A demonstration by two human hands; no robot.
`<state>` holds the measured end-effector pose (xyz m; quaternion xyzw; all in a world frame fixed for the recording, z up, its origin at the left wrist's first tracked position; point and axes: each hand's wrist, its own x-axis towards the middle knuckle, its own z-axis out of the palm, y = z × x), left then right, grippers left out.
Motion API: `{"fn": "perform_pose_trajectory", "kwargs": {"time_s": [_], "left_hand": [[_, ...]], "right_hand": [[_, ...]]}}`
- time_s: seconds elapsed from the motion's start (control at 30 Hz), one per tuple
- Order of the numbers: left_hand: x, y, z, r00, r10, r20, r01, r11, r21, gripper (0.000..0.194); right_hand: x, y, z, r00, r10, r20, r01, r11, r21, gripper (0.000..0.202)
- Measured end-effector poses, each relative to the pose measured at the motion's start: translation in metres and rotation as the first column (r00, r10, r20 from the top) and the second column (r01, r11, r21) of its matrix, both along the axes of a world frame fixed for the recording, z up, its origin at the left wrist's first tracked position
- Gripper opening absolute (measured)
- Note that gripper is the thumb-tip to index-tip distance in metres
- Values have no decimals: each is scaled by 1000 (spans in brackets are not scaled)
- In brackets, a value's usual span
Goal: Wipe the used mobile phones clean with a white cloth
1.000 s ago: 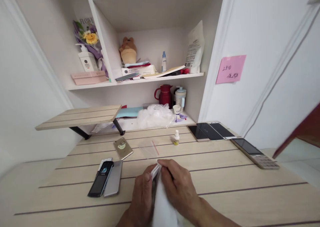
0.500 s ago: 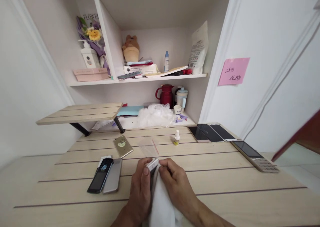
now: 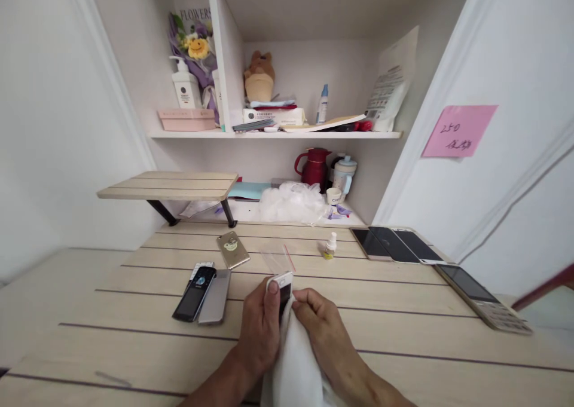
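Observation:
A white phone [image 3: 284, 287] is gripped in my left hand [image 3: 260, 329], thumb across its front near the top edge. My right hand [image 3: 323, 329] pinches a white cloth [image 3: 293, 365] close to the phone's right edge. The cloth hangs down between both hands and covers the lower part of the phone. Just beyond the phone lies a clear zip bag [image 3: 277, 256]. A small spray bottle [image 3: 330, 247] stands upright behind my right hand.
Left on the table are a gold phone [image 3: 234, 250], a black phone [image 3: 194, 294] and a silver phone [image 3: 215, 297]. Several phones [image 3: 394, 244] and a keypad phone [image 3: 482, 296] lie at the right. A small raised shelf [image 3: 170, 186] stands back left.
The phone has tilted up beside the cloth, so more of its front shows. My right hand has moved slightly away from its top edge. The whole view has shifted.

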<state>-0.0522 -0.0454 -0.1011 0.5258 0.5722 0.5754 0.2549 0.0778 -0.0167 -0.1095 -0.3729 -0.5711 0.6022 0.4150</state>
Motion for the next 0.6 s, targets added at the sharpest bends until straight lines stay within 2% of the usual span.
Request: {"fn": "perform_pose_trajectory", "kwargs": {"time_s": [0.07,0.17,0.23,0.33,0.47,0.6], "left_hand": [[-1,2,3,994,71,77,-66,996,-63,51],[-5,7,6,945,100,311,-56,988,-146,56],[-7,10,6,863,123,490,-39,983,-180,63],[-9,15,7,724,188,664,-42,972,-230,67],[-10,19,10,574,226,788,-47,969,-243,61],[-11,23,13,516,194,834,-19,976,-215,51]], "right_hand": [[-1,-1,-3,999,2,37,-2,1000,-14,26],[-1,-3,-4,996,10,89,-9,1000,-9,23],[-1,-5,-3,993,23,113,-23,1000,1,21],[-2,-8,-3,991,44,128,-46,999,7,19],[-7,-12,-10,989,96,115,-94,995,-28,15],[-11,-12,-14,991,111,72,-106,991,-77,18]]}}
